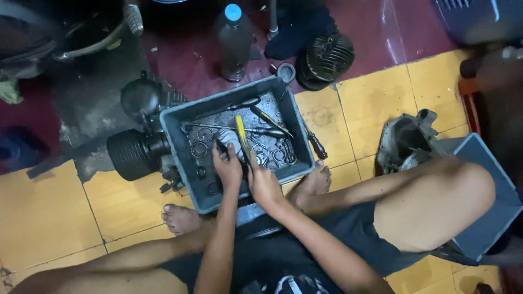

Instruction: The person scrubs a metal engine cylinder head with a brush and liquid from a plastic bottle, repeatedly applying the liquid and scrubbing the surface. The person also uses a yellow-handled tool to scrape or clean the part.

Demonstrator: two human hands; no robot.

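Down on the floor, a person sits with both hands inside a grey tray (180,141) full of small metal parts. The tray lies between the bare feet, close in, so both hands reach it easily.

The left hand (227,166) rests near the front of the tray. Its fingers are curled together around something small and dark; what it is cannot be made out. The right hand (263,182) is just beside it, fingers closed on the bottom end of a yellow-handled tool (242,136), which points away toward the middle of the tray.

Rings and washers (202,142) lie loose on the tray floor, kept together so they do not roll off. A screwdriver (315,142) leans over the tray's right wall. Left of the tray sits a dark ribbed engine part (131,154). Behind the tray stands a plastic bottle (234,43) with a blue cap.
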